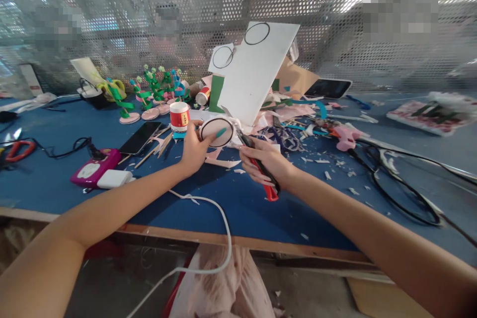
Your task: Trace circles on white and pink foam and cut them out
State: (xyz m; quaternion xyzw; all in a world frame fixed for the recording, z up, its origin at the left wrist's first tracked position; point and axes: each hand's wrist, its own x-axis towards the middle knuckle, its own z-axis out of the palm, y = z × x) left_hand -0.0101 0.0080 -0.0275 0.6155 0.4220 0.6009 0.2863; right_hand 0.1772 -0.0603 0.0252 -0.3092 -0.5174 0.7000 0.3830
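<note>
While the left hand [194, 151], fingers pinched on the marked circle [216, 132] of the white sheet [257, 69], held it above the tabletop [231, 203], the right hand [266, 163] gripped red scissors [271, 190] at its edge; the tall sheet could flop and drag the cut off-line.

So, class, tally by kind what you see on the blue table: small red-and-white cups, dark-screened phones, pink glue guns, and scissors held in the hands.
Red-and-white cups: 2
Dark-screened phones: 2
Pink glue guns: 1
Scissors, in the right hand: 1
Total: 6
</note>
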